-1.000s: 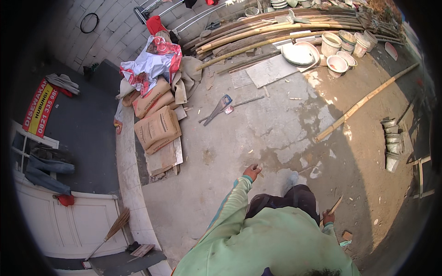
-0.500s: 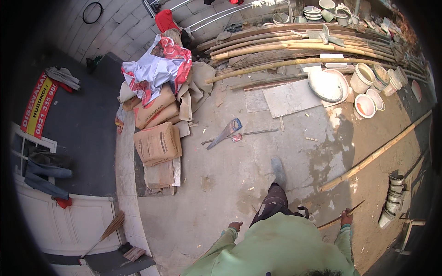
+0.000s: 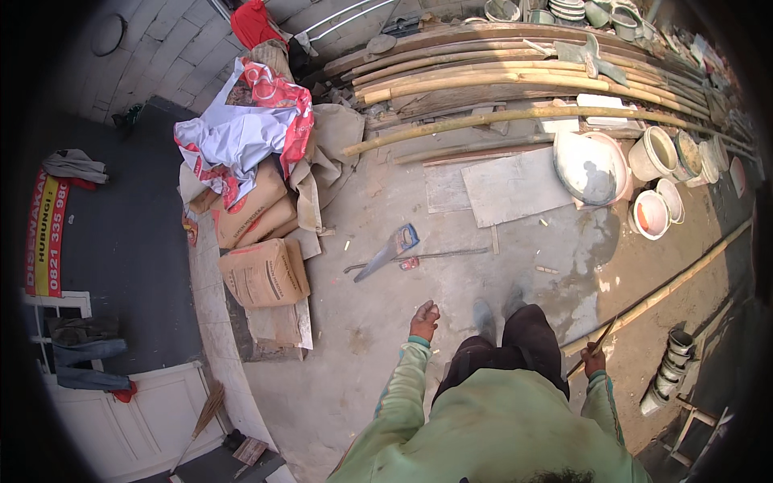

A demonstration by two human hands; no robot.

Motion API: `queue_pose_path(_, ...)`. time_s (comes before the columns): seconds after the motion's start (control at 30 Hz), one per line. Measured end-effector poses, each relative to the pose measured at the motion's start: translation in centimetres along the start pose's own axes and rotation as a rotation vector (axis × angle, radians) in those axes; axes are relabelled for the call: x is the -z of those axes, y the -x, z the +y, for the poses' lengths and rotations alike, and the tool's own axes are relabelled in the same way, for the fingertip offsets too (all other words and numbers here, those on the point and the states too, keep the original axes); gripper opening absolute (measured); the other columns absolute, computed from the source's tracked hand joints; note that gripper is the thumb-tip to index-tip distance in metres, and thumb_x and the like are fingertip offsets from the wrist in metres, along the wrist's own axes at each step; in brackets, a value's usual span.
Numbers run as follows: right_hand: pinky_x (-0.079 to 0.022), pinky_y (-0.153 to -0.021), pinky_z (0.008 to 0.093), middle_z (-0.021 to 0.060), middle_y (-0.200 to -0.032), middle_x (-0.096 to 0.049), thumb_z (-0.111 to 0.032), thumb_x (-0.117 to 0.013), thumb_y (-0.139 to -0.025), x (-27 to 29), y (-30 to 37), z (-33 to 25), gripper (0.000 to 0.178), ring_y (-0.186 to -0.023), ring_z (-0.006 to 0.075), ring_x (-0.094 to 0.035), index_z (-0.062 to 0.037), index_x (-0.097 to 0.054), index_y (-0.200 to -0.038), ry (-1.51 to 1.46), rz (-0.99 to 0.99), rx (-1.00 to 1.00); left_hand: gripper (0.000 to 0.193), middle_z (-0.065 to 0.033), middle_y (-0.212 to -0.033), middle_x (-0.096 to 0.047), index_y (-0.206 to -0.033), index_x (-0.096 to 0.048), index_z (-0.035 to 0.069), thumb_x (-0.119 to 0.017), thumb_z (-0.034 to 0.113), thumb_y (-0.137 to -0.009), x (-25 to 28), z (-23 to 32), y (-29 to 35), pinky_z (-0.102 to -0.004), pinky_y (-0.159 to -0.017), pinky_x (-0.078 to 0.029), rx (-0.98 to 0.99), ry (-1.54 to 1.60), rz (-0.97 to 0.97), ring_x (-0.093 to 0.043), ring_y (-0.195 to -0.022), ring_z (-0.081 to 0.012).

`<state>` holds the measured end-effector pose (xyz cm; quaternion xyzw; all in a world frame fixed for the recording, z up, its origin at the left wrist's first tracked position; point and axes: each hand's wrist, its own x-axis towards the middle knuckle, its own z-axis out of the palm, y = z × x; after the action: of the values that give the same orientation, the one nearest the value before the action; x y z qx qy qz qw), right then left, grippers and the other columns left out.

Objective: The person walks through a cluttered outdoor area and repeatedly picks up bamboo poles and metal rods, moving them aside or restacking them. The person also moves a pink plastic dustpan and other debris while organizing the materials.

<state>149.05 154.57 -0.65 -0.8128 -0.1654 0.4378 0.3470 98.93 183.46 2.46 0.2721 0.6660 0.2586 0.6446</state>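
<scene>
My left hand is held out in front of my body, over the concrete floor. Its fingers are loosely bent and somewhat apart, and I see nothing in them. Low at my right side, my right hand is closed around a thin dark stick. The stick slants up past the hand, and its lower end shows beside my leg. Beyond my left hand, a handsaw with a blue handle lies across a long dark bar. A small red object lies beside them.
Stacked paper sacks stand to the left, under a white and red sheet. Bamboo poles lie along the far side. Buckets and a round basin are at the right. Another bamboo pole crosses the right floor.
My left hand has swung forward and up from beside my leg. My right hand still grips the stick, which now points more steeply upward. Both boots now show; the view has shifted.
</scene>
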Motion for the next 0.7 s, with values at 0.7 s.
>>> queue_pose_path(0.7,-0.045,-0.091,0.0351,0.0092,-0.102,-0.062,-0.017,-0.069,-0.085,-8.8,-37.2,-29.2,0.030,-0.098,0.0207,-0.058,-0.0012,-0.060,-0.108,0.044,-0.074,0.195,0.045,-0.0201,-0.118,-0.064,-0.122,-0.060,0.007,-0.046,0.041,-0.097,-3.6,6.7,-15.5,-0.0430,-0.095,-0.046,-0.461,-0.858,0.052,-0.058,-0.111,-0.0386)
